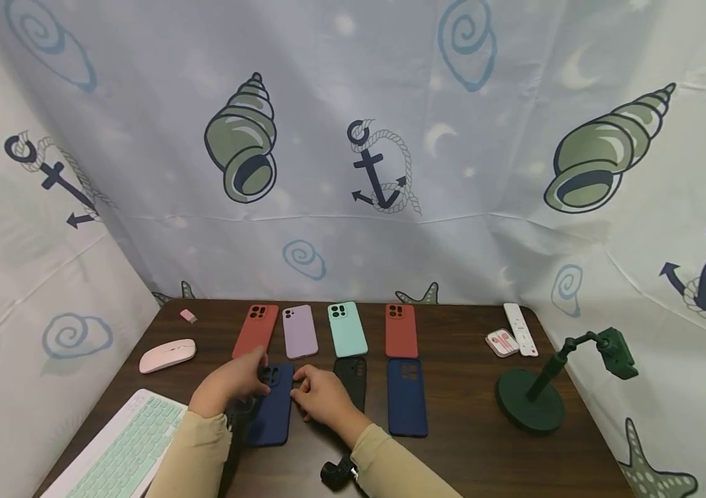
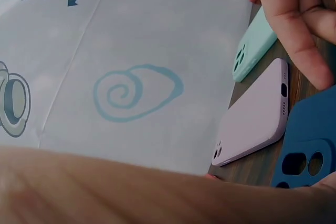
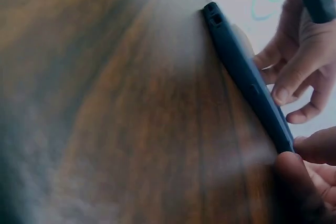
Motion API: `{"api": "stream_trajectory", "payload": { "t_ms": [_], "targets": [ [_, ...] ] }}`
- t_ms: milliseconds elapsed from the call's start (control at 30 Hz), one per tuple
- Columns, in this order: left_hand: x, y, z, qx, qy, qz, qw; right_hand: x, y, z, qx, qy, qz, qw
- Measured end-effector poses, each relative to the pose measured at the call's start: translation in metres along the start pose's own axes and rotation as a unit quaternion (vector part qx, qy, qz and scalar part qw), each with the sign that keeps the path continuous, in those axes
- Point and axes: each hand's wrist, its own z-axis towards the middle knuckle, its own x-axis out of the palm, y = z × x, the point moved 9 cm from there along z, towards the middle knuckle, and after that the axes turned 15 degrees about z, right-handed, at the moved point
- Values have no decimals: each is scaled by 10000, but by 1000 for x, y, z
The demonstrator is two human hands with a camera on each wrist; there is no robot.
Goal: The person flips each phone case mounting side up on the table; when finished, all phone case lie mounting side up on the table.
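A dark blue phone case point(image 1: 272, 415) lies on the table between the two hands, camera cutouts at its far end. My left hand point(image 1: 231, 380) grips its far left part beside the cutouts. With finger and thumb, my right hand point(image 1: 324, 398) pinches its far right edge; the right wrist view shows those fingertips point(image 3: 294, 169) at the case's end. That view also shows the case point(image 3: 247, 80) edge-on, the left hand point(image 3: 307, 69) touching it. A lilac phone case point(image 1: 300, 332) and a red phone case point(image 1: 256, 328) lie just beyond. A black phone case point(image 1: 353, 380) is partly behind the right hand.
A mint case point(image 1: 348, 330), another red case point(image 1: 401, 330) and another blue case point(image 1: 407, 401) lie rightward. On the left are a mouse point(image 1: 167, 355), keyboard point(image 1: 122, 443) and pink USB stick point(image 1: 188, 316). A green lamp point(image 1: 530, 401), white remote point(image 1: 521, 330) and small square box point(image 1: 502, 343) are right.
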Motion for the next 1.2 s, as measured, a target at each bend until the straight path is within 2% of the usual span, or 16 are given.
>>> {"api": "stream_trajectory", "payload": {
  "t_ms": [333, 733, 967, 1200],
  "targets": [
    [-3, -4, -4, 54, 64, 40, 10000, 0, -6, 2, 16, 362, 896, 9953],
    [-3, -6, -4, 75, 160, 58, 9998, -4, -14, 4, 93, 807, 1419, 9865],
    [-4, -8, -2, 106, -14, 541, 9985, -6, -16, 2, 102, 1015, 1706, 9800],
    [-6, -15, -7, 176, 39, 427, 9989, -8, -13, 1, -83, 1045, 1845, 9772]
  ]
}}
